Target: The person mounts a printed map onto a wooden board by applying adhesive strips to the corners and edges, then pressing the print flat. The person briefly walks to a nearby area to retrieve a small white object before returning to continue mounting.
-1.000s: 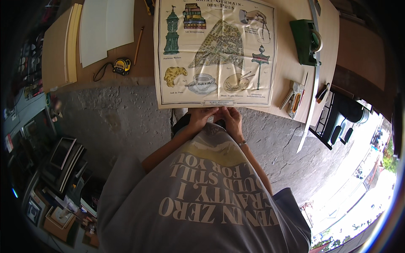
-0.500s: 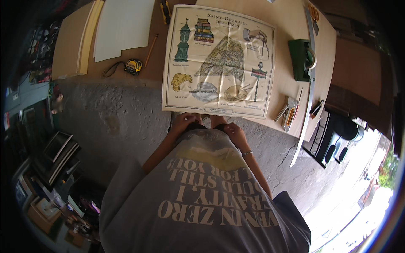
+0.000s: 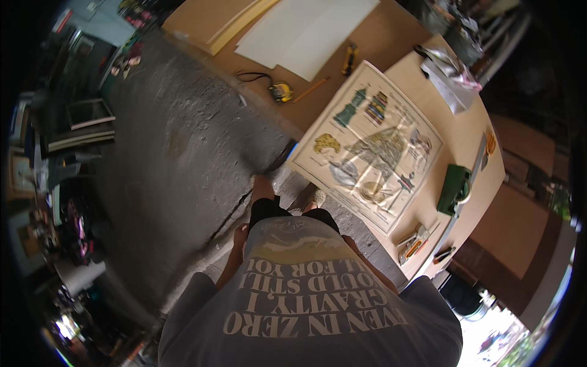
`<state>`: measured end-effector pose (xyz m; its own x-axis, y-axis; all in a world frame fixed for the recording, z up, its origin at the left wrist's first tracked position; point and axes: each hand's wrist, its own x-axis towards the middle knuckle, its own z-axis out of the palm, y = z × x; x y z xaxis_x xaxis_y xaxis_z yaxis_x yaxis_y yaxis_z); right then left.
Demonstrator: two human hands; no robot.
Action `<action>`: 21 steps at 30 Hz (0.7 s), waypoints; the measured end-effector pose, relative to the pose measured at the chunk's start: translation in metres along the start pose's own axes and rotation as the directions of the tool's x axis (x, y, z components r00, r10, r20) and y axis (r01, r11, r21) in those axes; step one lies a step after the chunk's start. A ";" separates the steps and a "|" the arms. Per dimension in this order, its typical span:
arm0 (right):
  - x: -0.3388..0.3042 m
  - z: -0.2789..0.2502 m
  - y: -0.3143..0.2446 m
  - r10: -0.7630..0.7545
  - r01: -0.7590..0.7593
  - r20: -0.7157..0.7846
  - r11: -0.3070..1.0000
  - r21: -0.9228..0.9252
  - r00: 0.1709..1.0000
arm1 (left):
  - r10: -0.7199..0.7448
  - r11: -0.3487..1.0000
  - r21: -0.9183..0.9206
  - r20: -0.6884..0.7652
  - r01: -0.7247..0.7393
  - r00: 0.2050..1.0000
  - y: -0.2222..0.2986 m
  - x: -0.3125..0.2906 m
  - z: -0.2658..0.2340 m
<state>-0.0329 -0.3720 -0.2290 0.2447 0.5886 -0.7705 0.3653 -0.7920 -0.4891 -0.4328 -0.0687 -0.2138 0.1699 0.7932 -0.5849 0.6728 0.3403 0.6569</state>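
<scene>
My left hand (image 3: 241,235) hangs beside my left thigh, small and partly blurred, and its fingers do not show clearly. My right hand (image 3: 349,242) is down at my right side, mostly hidden by my shirt. Neither hand touches the table. Ahead and to the right, a creased illustrated poster (image 3: 373,153) lies flat on the pale tabletop, its near corner at the table's edge. Close to its right corner are a few hand tools, among them a cutter with an orange body (image 3: 415,247).
A green tape dispenser (image 3: 454,189) stands by a long metal ruler (image 3: 463,211). Left of the poster lie a tape measure (image 3: 281,92), a pencil (image 3: 312,89), a yellow-black cutter (image 3: 350,59) and white sheets (image 3: 299,37). Frames (image 3: 79,125) lean at the far left.
My body and view have turned left, so the table now sits tilted toward the right. Both hands have dropped from in front of my waist to my sides.
</scene>
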 end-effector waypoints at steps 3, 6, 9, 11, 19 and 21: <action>0.027 -0.021 -0.046 -0.096 0.094 -0.033 0.995 -0.033 0.995 | -0.113 0.942 0.323 0.062 0.087 0.992 -0.065 -0.002 0.011; 0.061 -0.031 -0.102 -0.091 0.087 -0.019 0.986 -0.143 0.996 | -0.231 0.960 0.195 0.137 0.202 0.963 -0.113 -0.008 -0.003; 0.100 -0.020 -0.160 -0.040 0.035 -0.014 0.966 -0.256 0.999 | -0.232 0.972 0.061 0.157 0.225 0.960 -0.138 -0.003 -0.043; 0.120 -0.002 -0.201 0.017 -0.027 -0.033 0.948 -0.316 0.999 | -0.186 0.981 -0.032 0.106 0.191 0.977 -0.142 0.008 -0.092; 0.248 0.081 -0.443 -0.355 0.334 -0.030 0.903 -0.272 0.935 | -0.593 0.602 -0.748 -0.185 0.279 0.783 -0.132 0.100 -0.347; 0.272 0.094 -0.511 -0.446 0.448 0.075 0.850 -0.275 0.892 | -0.611 0.612 -0.750 -0.247 0.251 0.752 -0.138 0.137 -0.403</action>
<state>-0.2375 0.1778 -0.2275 -0.0120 0.8661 -0.4998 0.6674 -0.3652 -0.6490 -0.7925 0.1966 -0.1925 -0.4609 0.5134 -0.7238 -0.0853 0.7862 0.6120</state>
